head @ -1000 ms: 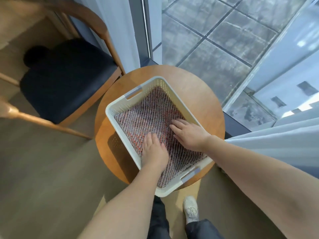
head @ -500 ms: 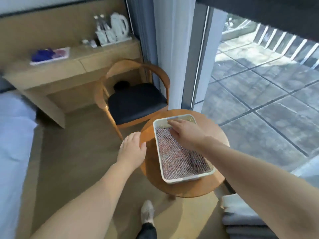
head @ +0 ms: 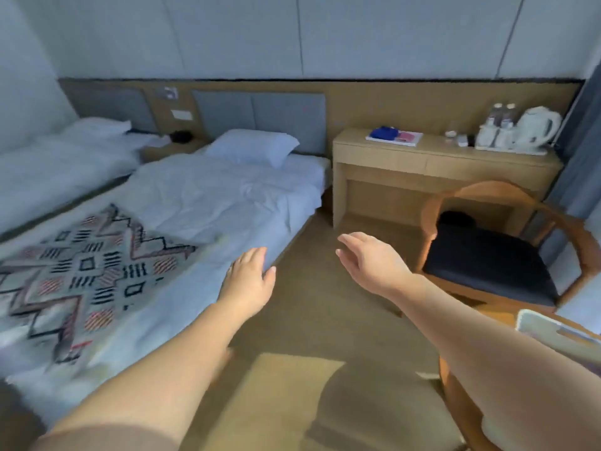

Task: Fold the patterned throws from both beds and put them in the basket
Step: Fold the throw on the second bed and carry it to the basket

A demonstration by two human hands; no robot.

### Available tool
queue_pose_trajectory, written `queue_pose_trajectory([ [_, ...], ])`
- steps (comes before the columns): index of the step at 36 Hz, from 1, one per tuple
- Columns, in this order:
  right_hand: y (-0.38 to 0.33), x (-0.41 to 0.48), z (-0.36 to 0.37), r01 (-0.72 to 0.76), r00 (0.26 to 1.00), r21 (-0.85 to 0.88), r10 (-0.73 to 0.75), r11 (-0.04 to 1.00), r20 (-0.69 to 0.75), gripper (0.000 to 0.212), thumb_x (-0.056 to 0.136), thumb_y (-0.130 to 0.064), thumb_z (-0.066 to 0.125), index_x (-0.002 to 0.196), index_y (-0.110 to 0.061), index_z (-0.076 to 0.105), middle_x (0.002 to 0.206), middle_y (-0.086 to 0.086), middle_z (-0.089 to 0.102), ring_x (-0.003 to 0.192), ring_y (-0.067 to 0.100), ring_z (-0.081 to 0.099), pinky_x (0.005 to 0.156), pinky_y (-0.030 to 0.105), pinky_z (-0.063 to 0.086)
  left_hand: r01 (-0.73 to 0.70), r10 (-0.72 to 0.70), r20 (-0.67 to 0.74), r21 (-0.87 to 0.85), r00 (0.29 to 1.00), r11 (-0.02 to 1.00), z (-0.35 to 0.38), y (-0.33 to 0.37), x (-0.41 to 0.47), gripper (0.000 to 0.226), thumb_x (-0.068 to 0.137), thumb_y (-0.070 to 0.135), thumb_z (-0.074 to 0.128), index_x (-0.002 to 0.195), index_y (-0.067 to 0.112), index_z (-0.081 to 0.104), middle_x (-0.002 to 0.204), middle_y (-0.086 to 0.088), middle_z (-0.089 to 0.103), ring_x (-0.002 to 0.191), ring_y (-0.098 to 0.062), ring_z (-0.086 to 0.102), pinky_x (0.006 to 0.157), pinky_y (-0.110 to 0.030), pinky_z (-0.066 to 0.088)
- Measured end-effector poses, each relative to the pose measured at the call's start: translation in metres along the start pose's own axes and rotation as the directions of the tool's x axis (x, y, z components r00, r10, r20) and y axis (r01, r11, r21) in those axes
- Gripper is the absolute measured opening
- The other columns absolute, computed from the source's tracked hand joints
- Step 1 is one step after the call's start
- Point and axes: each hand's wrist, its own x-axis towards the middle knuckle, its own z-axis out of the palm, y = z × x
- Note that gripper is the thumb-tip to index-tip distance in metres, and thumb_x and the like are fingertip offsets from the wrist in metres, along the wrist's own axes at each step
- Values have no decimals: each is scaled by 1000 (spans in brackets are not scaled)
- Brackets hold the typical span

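Fingers (head: 251, 257) loose and a little spread on both hands, holding nothing; reaching toward the throw.

Throw (head: 87, 268) flat and unfolded across the foot of the near bed (head: 211, 196), well left of the left hand (head: 248, 281), not yet touched. Left hand by the bed's near corner, contact impossible to tell; right hand (head: 370, 260) in the air over the floor (head: 312, 320). No throw visible on the far bed (head: 58, 164). Basket (head: 533, 320) at the right edge on the round surface (head: 447, 382), only a rim corner in view, contents hidden. Probably the fetching step for this throw, folding not begun. Next: close in on the bed, pinch two corners along one edge, lift clear of the sheet, bring edge to edge. Soft cloth, so likely to drag the sheet if grabbed deep.
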Motion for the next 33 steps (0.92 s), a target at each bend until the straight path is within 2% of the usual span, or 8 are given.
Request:
queue_pose_trajectory([
  [4,-104,50,51,151,988,77,-153,986,18,40,97,-34,48,127,-10,56,118,9,62,107,32,59,83,39,51,122,-118,-57,77,991,990,-57,-103,-37,49,96,26,48,139,4,40,140,-17,46,128,-32,44,106,-37,31],
  [8,-224,82,104,241,963,165,-256,956,81,42,98,-35,46,133,-12,51,130,10,56,115,34,55,87,42,49,238,-224,-127,113,966,965,-110,-211,-82,48,95,27,48,137,4,42,136,-18,49,123,-35,46,103,-43,38],
  [12,-335,101,154,371,913,208,-397,905,99,41,98,-34,46,131,-10,53,128,13,57,113,36,55,85,44,49,330,-304,-174,140,936,934,-155,-305,-131,51,95,29,47,139,5,41,140,-16,47,129,-32,42,110,-41,32],
  [17,-442,116,200,465,849,265,-510,845,137,41,97,-35,47,126,-7,56,122,17,60,109,38,57,85,44,49,460,-433,-219,89,874,883,-194,-394,-186,50,92,28,49,134,1,47,134,-18,52,124,-34,47,105,-40,36],
  [21,-492,128,231,502,806,291,-563,814,182,42,96,-38,47,128,-11,55,121,13,61,105,37,59,83,43,51,519,-490,-217,102,844,849,-209,-449,-212,45,94,27,49,134,7,46,133,-12,51,125,-30,46,105,-38,36],
  [26,-525,156,268,521,772,290,-588,803,242,46,95,-43,43,130,-15,53,124,8,60,109,32,59,83,43,52,572,-542,-234,87,807,815,-214,-497,-217,36,94,25,51,124,4,51,124,-14,56,118,-32,49,100,-38,38],
  [33,-551,218,325,541,761,281,-604,793,238,42,96,-37,47,129,-12,55,117,10,62,103,32,60,80,38,52,580,-551,-223,86,804,810,-218,-555,-169,44,98,29,45,136,7,42,137,-11,48,127,-27,42,106,-34,31],
])
